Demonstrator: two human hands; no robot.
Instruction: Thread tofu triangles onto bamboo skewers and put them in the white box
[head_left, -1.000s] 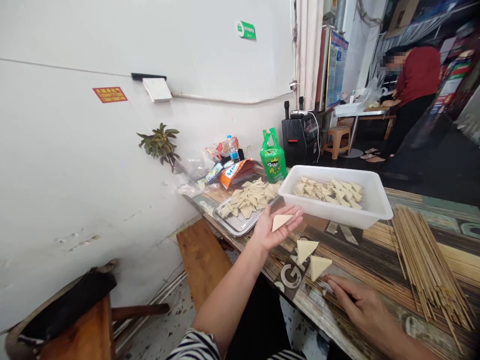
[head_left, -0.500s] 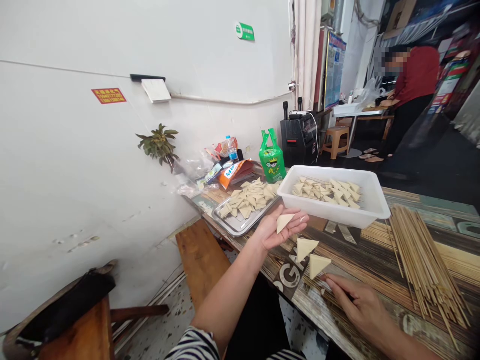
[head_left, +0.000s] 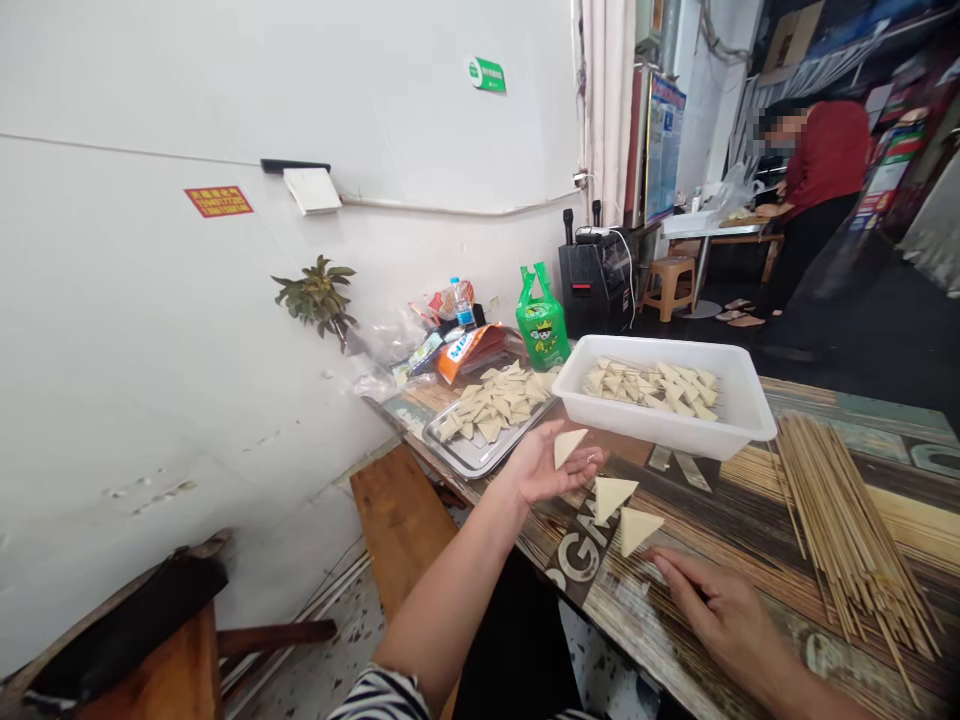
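Observation:
My left hand (head_left: 551,468) is palm up beside the tray, its fingers partly curled around one pale triangular tofu piece (head_left: 570,447). To its right, my right hand (head_left: 709,590) pinches the end of a thin bamboo skewer (head_left: 646,552). Two more pale triangles, a nearer piece (head_left: 639,528) and a farther piece (head_left: 613,496), sit in line beyond those fingertips, over the table. Most of the skewer is hidden behind these pieces. A metal tray (head_left: 471,466) just beyond my left hand bears a heap of similar triangles.
A white plastic tub (head_left: 664,428) holds several skewered triangles. Bare bamboo skewers (head_left: 855,530) lie in a bundle at the right of the wooden table (head_left: 750,500). Behind the tray stand a green bag (head_left: 544,325) and snack packets (head_left: 469,348). A person in red (head_left: 829,160) bends over a far table.
My left hand has drawn back slightly to the left and its fingers have curled more, tilting the triangle up. The right hand stays nearly still with its skewer. The view has shifted slightly.

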